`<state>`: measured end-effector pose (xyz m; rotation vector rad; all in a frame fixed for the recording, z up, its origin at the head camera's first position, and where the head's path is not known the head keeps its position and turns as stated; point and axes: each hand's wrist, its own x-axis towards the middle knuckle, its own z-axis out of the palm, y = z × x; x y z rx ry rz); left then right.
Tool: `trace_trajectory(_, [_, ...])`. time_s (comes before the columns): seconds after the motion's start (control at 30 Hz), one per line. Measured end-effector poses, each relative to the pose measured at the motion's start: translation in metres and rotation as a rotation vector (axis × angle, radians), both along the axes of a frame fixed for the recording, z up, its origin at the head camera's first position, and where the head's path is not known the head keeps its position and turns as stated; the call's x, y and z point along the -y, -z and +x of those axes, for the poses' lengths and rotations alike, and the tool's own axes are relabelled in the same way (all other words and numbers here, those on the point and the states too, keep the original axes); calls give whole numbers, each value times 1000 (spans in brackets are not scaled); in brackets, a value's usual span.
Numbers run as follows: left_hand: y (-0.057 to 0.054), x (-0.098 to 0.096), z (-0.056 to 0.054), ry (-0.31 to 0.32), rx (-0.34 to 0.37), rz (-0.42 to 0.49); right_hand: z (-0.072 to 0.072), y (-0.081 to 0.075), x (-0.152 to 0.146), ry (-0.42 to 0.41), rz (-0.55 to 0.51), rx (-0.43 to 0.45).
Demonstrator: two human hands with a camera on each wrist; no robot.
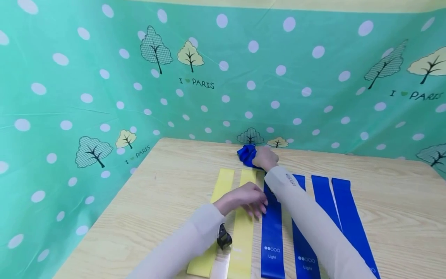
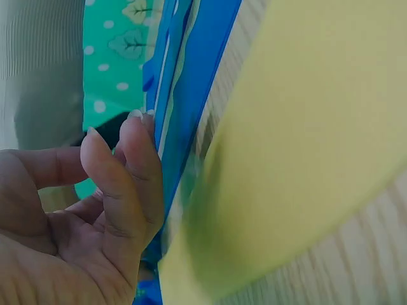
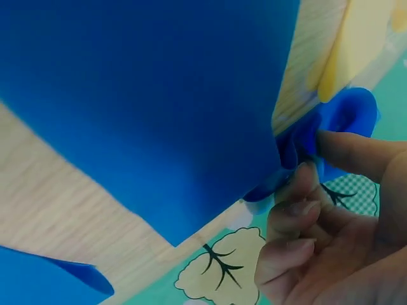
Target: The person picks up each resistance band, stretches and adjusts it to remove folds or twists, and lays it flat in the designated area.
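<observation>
My right hand [image 1: 266, 158] pinches a bunched-up blue resistance band [image 1: 246, 155] near the table's back edge. In the right wrist view the thumb and fingers close on the folds of this band [image 3: 350, 111]. My left hand [image 1: 245, 197] hovers over the strips nearer to me, fingers loosely bent and holding nothing. Beneath it lie a yellow resistance band [image 1: 246, 228] and a flat blue resistance band [image 1: 272, 232] printed "Light". The left wrist view has that hand [image 2: 121, 190] beside a broad yellow strip [image 2: 305, 140].
Another yellow band [image 1: 224, 180] lies at the left of the row. To the right lie more blue bands [image 1: 322, 190], partly hidden under my right sleeve [image 1: 313, 221]. A green dotted cloth [image 1: 209, 108] hangs behind the wooden table [image 1: 156, 186].
</observation>
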<state>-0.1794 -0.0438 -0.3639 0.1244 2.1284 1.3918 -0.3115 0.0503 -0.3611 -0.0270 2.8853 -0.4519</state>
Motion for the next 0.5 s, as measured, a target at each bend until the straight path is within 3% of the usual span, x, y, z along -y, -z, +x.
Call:
trace_trajectory(0.3, [-2, 7, -13, -43, -19, 10, 1, -24, -35, -34, -100, -18])
trace_trajectory(0.5, [-3, 7, -23, -98, -35, 28, 3, -40, -60, -49, -258, -4])
